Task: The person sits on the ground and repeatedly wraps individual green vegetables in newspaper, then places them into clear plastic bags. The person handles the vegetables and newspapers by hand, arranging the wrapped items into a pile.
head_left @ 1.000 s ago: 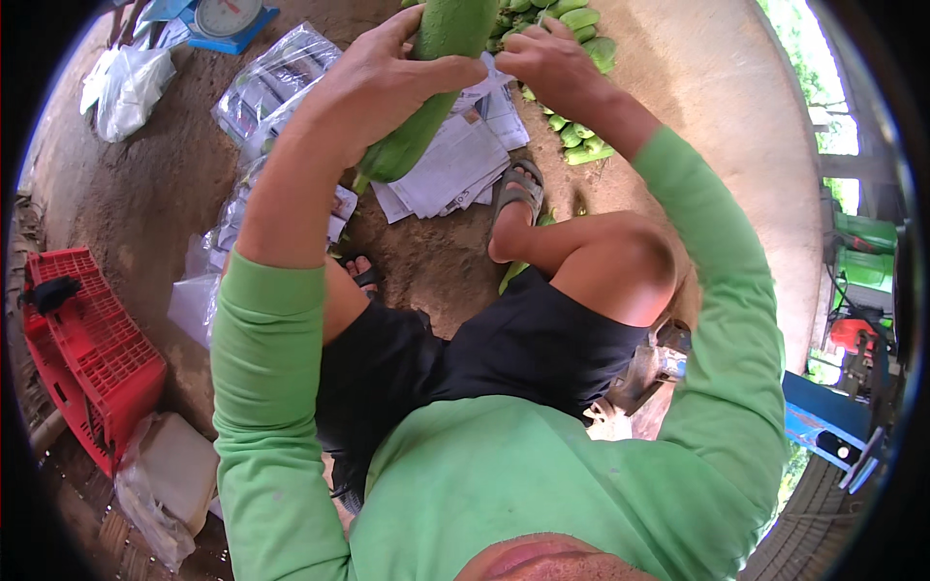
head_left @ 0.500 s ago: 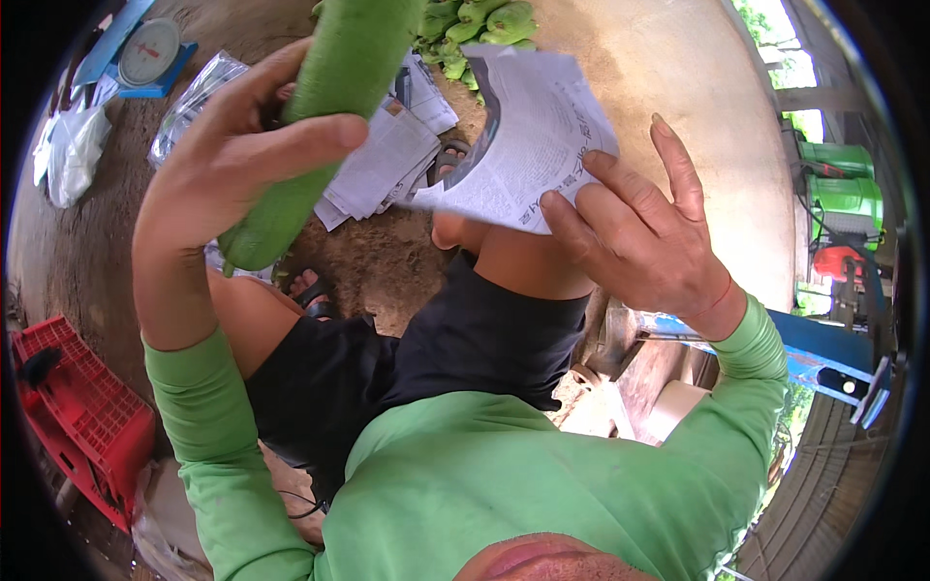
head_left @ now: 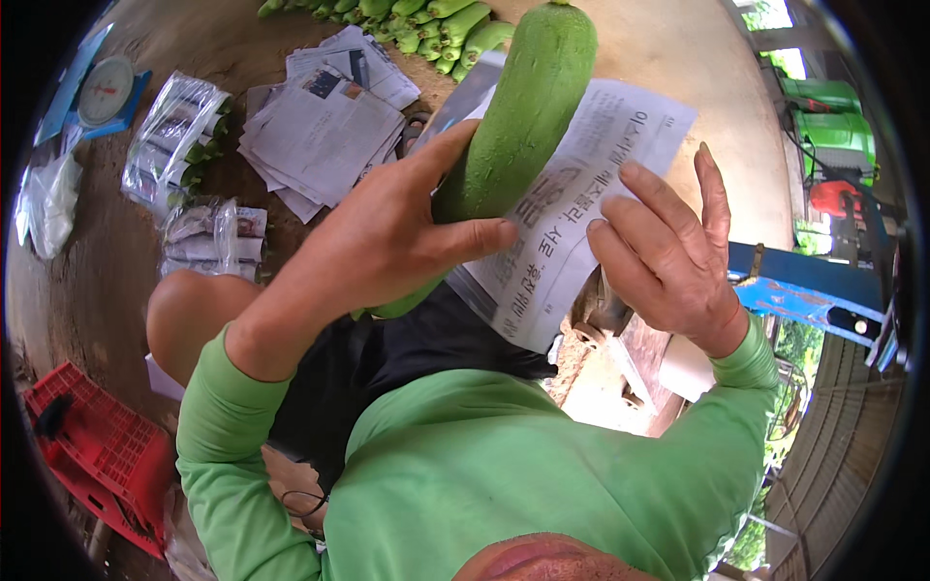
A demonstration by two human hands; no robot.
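My left hand (head_left: 387,218) is wrapped round a long green gourd (head_left: 533,102), its stem end pointing up and away from me. Behind the gourd, and partly hidden by it, is a sheet of newspaper (head_left: 542,261). The gourd lies slantwise over the sheet, above my lap. My right hand (head_left: 668,247) pinches the sheet at its right edge between thumb and fingers, the little finger sticking up. Below, on the ground, rests a loose stack of newspaper sheets (head_left: 325,131).
Beyond the stack is a pile of green gourds (head_left: 426,24). Plastic-wrapped packs (head_left: 174,136) lie at the left, near a dial scale (head_left: 105,89) and a white plastic bag (head_left: 53,198). A red crate (head_left: 107,436) stands at lower left; a blue metal beam (head_left: 814,300) is at right.
My left hand has brought the gourd to the right, over the sheet. The newspaper has turned and now shows more of its printed face. My view has shifted slightly.
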